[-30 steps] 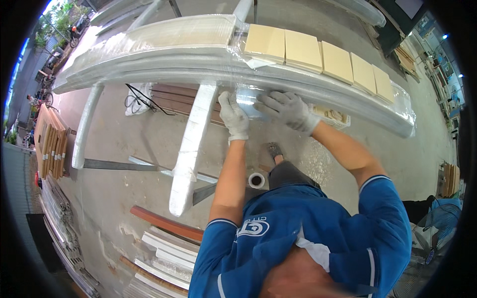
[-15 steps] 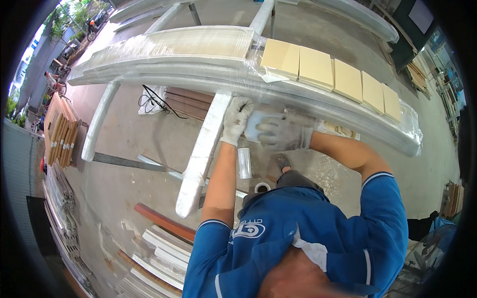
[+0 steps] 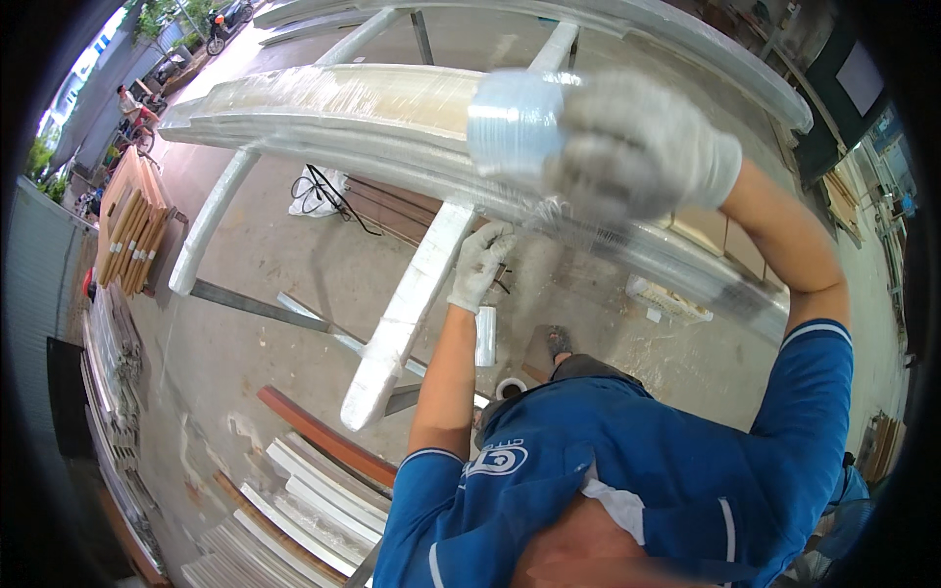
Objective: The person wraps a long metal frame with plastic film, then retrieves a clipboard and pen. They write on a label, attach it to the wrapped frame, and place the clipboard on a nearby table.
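Note:
My gloved right hand (image 3: 652, 147), smeared by motion, grips a roll of clear stretch film (image 3: 510, 122) above a long bundle of boards (image 3: 323, 137). Film covers the bundle's left part and glints along its length. Cream panels (image 3: 701, 230) lie on its right part, mostly hidden behind my right hand and forearm. Just below the bundle's near edge is my gloved left hand (image 3: 480, 263), its fingers curled closed; what they hold, if anything, is hidden. It sits beside a white-wrapped support arm (image 3: 407, 314) that reaches out from under the bundle.
Another wrapped support arm (image 3: 211, 225) stands to the left. On the floor lie a clear film roll (image 3: 486, 336), a small ring-shaped roll (image 3: 511, 388), a red-brown board (image 3: 323, 431) and white strips (image 3: 314, 490). Stacked wooden pieces (image 3: 127, 235) stand far left; a person (image 3: 135, 106) is beyond.
My right hand has lifted the stretch film roll from below the bundle's near edge to above its top. My left hand has drawn slightly nearer to me. The whole view has shifted a little.

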`<action>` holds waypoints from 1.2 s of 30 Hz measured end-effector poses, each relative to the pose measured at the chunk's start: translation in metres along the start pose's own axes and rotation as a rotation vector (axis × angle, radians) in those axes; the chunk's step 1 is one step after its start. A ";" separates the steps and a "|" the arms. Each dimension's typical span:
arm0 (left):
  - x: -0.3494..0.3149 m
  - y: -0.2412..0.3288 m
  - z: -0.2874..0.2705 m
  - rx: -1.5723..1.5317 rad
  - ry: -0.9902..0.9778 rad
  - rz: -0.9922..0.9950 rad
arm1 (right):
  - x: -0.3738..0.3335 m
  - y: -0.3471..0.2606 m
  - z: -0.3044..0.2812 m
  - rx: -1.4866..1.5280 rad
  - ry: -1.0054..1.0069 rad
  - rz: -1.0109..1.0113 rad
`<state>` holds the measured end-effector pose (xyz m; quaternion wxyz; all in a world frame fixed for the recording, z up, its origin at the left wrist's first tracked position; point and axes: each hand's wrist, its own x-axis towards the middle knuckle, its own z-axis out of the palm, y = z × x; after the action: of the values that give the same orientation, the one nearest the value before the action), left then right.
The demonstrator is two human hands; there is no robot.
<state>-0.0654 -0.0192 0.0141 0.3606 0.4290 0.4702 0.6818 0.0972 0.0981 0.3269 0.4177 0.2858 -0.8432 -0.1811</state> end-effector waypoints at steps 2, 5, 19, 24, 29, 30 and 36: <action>-0.003 0.004 0.005 0.015 0.064 -0.111 | 0.001 0.039 -0.014 -0.267 -0.063 -0.196; -0.006 0.011 0.010 -0.046 0.116 -0.216 | -0.014 0.079 -0.021 -0.323 -0.094 -0.125; 0.005 -0.151 0.039 0.057 0.294 -0.419 | -0.224 0.127 0.107 -0.161 -0.853 0.152; 0.055 -0.198 0.079 0.219 0.269 -0.121 | -0.267 0.069 0.140 0.602 -1.208 0.740; -0.024 -0.082 0.051 -0.048 0.403 -0.439 | -0.269 0.091 0.112 0.782 -1.116 0.793; -0.050 -0.047 0.039 -0.139 0.433 -0.633 | -0.257 0.101 0.097 0.568 -1.056 0.706; -0.096 0.129 0.050 -0.330 0.644 0.248 | -0.126 0.104 -0.011 0.887 -0.452 0.678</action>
<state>0.0050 -0.1268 0.1222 0.1733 0.1829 0.3878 0.8867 0.1329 0.2573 0.3139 0.1036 0.1025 -0.9504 0.2749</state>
